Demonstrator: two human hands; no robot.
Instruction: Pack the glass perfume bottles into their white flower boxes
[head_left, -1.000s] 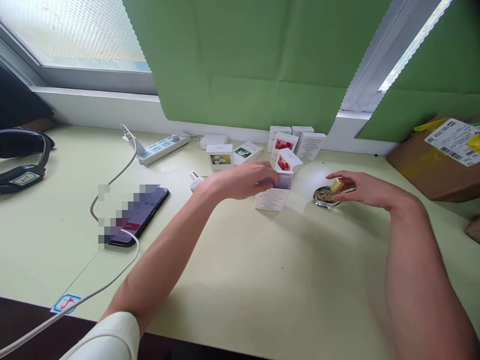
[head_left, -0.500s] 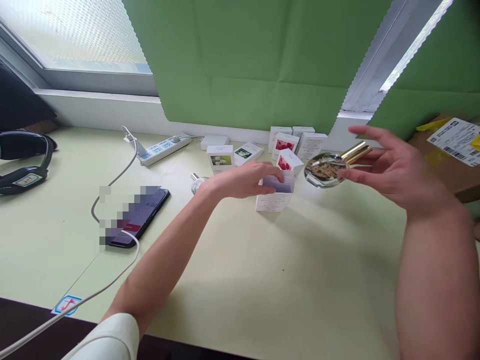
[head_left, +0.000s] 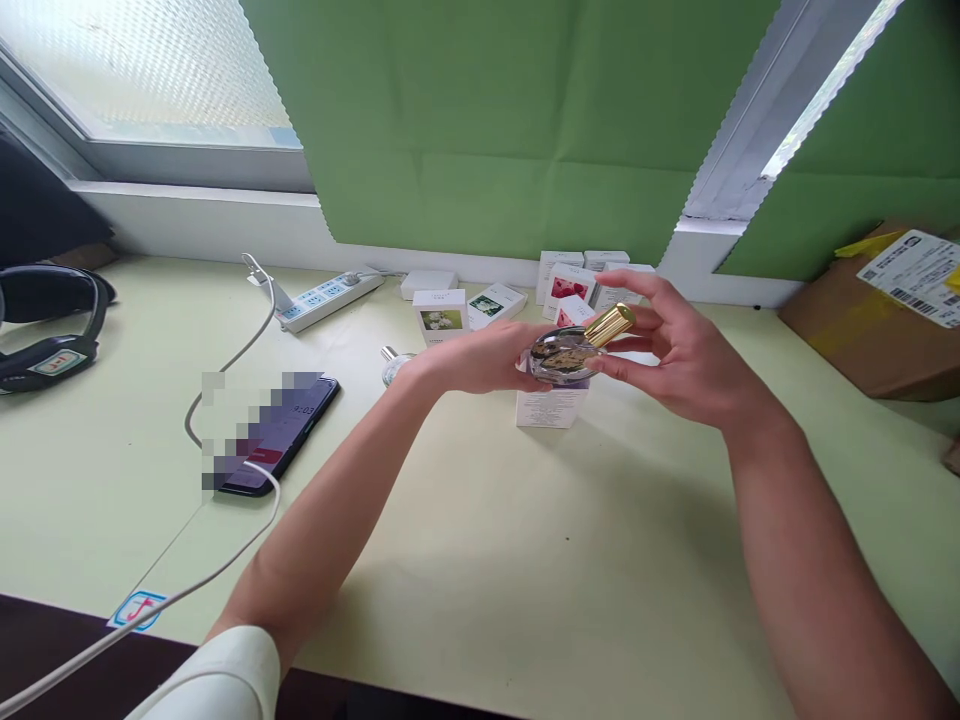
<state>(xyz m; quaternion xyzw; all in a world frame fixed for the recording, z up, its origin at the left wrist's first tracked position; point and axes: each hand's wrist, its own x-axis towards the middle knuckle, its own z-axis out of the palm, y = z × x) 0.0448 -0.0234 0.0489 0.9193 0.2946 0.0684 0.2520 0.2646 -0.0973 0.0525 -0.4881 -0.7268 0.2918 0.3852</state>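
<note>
My right hand [head_left: 671, 360] grips a round clear perfume bottle [head_left: 562, 357] with a gold cap, tilted so the cap points up and to the right. The bottle sits right above the mouth of a small white box [head_left: 551, 410] standing on the table. Around that box's upper part, my left hand [head_left: 495, 357] is closed; its fingertips are mostly behind the bottle. Left of my left wrist lies a second glass bottle [head_left: 394, 367] with a silver cap, partly covered by my forearm.
Behind my hands stand several white boxes with flower pictures [head_left: 568, 283], another such box [head_left: 441, 315] and a lying one [head_left: 496, 302]. A power strip [head_left: 330, 300], a phone [head_left: 292, 440] with a white cable and a headset [head_left: 56, 325] are leftward. A cardboard carton [head_left: 862, 335] stands right.
My right hand has carried the perfume bottle leftward, from beside the white box to over its mouth. My left hand has stayed at the box.
</note>
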